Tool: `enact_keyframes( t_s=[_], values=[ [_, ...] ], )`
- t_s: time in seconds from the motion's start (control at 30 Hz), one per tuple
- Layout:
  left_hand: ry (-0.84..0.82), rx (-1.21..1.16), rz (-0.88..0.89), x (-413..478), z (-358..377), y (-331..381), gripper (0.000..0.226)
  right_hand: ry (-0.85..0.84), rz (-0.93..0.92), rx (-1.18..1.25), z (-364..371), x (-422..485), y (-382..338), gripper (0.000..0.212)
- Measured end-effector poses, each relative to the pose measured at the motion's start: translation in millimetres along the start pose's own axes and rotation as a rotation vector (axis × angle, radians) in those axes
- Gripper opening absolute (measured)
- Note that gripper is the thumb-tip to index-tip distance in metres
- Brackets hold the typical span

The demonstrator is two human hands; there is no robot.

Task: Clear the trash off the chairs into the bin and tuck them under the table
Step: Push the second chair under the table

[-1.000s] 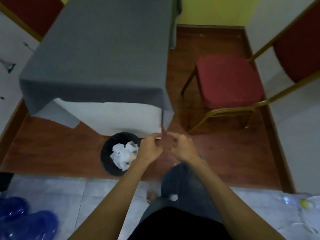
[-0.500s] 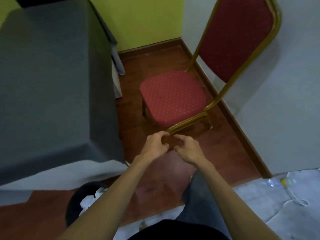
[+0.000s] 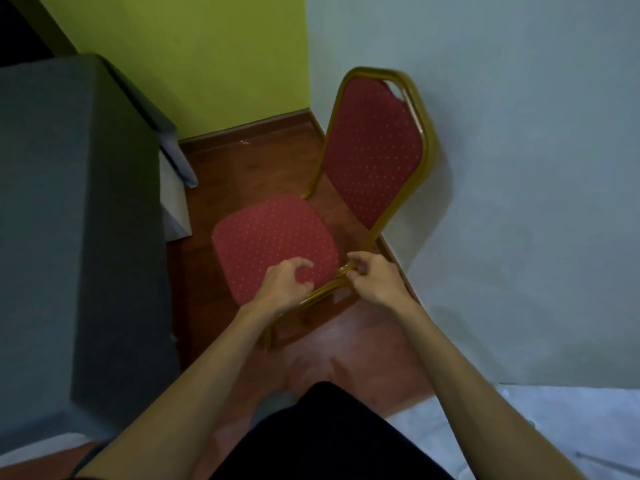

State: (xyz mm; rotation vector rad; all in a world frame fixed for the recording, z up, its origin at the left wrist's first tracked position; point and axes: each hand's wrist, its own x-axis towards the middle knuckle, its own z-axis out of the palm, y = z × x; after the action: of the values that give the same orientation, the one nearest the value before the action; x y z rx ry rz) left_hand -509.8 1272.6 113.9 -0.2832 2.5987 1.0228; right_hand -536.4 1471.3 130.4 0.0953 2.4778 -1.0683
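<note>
Red chair (image 3: 273,237): right hand (image 3: 375,282) apparently gripping frame.

A small function or dining room is suggested: a gold-framed banquet chair (image 3: 277,244) with red dotted upholstery at the centre, a counter (image 3: 69,202) draped in grey cloth on the left, and lime-green and white walls over a wooden floor (image 3: 242,168).

Green wall (image 3: 194,64), white wall (image 3: 519,168), seemingly wooden floor (image 3: 249,168)
</note>
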Motion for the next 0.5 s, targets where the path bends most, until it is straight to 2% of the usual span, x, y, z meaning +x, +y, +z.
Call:
enact_keyframes(
  t_s=[0.27, 0.5],
  values=[
    [-0.017, 0.012, 0.123, 53, -27, 67, 0.040, 0.080, 0.010, 0.094, -78, 36, -27, 0.047],
    [-0.090, -0.022, 0.151, 118, -22, 115, 0.041, 0.178, -0.002, 0.088, -119, 91, -40, 0.046]
  ],
)
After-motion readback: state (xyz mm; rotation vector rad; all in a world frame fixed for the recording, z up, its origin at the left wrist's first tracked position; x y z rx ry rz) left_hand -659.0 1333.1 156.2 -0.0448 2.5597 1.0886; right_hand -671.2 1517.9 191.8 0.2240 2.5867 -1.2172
